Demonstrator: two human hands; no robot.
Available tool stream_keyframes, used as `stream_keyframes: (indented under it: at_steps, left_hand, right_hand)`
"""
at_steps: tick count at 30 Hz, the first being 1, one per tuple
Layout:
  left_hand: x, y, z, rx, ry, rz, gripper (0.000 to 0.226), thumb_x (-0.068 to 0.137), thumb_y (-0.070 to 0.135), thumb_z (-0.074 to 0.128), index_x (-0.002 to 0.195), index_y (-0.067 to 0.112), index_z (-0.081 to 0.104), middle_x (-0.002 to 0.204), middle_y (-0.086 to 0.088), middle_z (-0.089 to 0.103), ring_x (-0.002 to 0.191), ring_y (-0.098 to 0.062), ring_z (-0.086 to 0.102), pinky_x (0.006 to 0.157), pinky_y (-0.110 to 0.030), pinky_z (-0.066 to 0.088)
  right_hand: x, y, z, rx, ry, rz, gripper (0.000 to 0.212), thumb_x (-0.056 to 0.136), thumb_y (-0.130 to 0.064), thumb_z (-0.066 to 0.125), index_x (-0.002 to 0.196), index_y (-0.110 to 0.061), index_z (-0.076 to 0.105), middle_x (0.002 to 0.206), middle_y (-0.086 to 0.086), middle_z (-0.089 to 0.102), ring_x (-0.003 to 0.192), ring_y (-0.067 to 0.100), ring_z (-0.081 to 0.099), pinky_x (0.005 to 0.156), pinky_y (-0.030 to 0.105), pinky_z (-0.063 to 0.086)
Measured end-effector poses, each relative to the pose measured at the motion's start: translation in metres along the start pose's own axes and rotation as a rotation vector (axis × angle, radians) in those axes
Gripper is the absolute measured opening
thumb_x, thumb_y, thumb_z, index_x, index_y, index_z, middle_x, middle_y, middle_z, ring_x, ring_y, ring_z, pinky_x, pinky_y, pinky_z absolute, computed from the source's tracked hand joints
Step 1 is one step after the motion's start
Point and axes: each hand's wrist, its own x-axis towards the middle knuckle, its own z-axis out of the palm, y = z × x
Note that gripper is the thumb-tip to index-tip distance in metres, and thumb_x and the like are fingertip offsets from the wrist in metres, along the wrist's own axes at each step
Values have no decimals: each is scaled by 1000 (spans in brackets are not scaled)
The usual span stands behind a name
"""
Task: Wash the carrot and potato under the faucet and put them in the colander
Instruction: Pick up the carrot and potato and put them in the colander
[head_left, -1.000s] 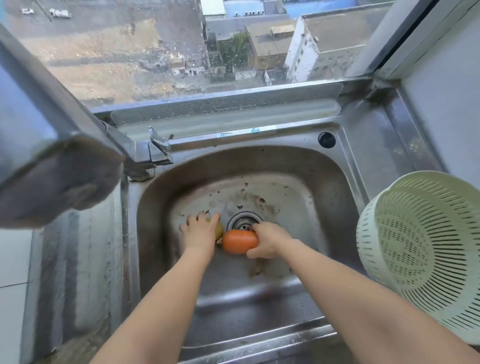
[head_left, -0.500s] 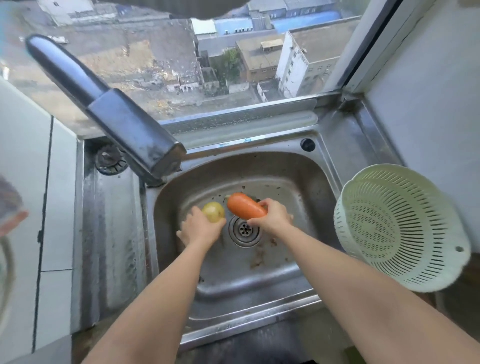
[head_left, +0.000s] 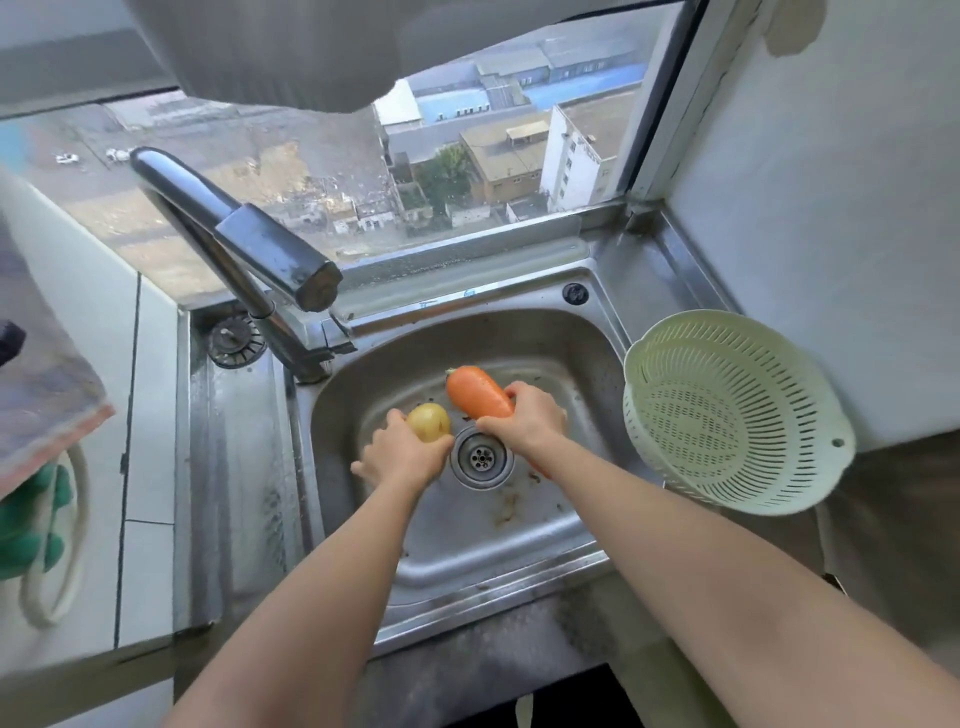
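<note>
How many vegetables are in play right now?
2. The potato is in the left hand and the carrot in the right hand, both over the sink. None visible elsewhere.

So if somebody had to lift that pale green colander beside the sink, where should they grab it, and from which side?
Probably the rim of the colander, from the sink side. It sits tilted, its open mouth turned toward the sink, so the near-left rim is exposed, while the far side lies close to the wall. The small tab with a hole on its right rim offers a second hold.
</note>
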Motion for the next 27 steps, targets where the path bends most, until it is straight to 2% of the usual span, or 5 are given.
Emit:
stream_keyframes:
  at_steps: [7, 11, 17, 22, 27]
  left_hand:
    - [-37, 17, -16, -78, 108, 32, 65, 70, 59, 68, 121, 23, 49, 122, -11, 61, 117, -35, 53, 100, -43, 36]
    - [-62, 38, -29, -340, 115, 17, 62, 73, 65, 60, 113, 19, 49, 111, -11, 66, 107, -34, 61, 96, -42, 46]
    - [-104, 100, -53, -542, 136, 211, 60, 80, 60, 62, 119, 15, 51, 100, -5, 60, 101, -28, 61, 84, -32, 45]
    - [-133, 155, -40, -566, 58, 287, 66, 75, 66, 61, 113, 13, 56, 103, -8, 65, 99, -29, 63, 94, -39, 51]
    - [-157, 193, -9, -478, -33, 361, 54, 75, 60, 65, 102, 12, 64, 94, -4, 68, 91, -23, 65, 88, -34, 53]
  right_hand:
    - [-24, -3, -30, 120, 23, -89, 58, 69, -46, 78, 118, -21, 60, 109, -1, 66, 105, 21, 63, 89, 34, 49]
    - [-40, -8, -63, 340, -7, -191, 58, 70, -46, 79, 116, -15, 62, 104, 4, 69, 97, 23, 67, 90, 42, 55]
    - [-61, 10, -141, 416, 113, -310, 57, 76, -37, 78, 122, -10, 57, 104, 5, 67, 91, 21, 64, 78, 29, 52]
    - [-59, 71, -180, 416, 183, -146, 57, 82, -45, 64, 124, -8, 56, 105, 11, 68, 92, 29, 66, 85, 44, 55]
    - [-60, 135, -192, 393, 135, -1, 48, 89, -43, 58, 123, -9, 60, 94, 6, 65, 83, 23, 62, 73, 34, 50]
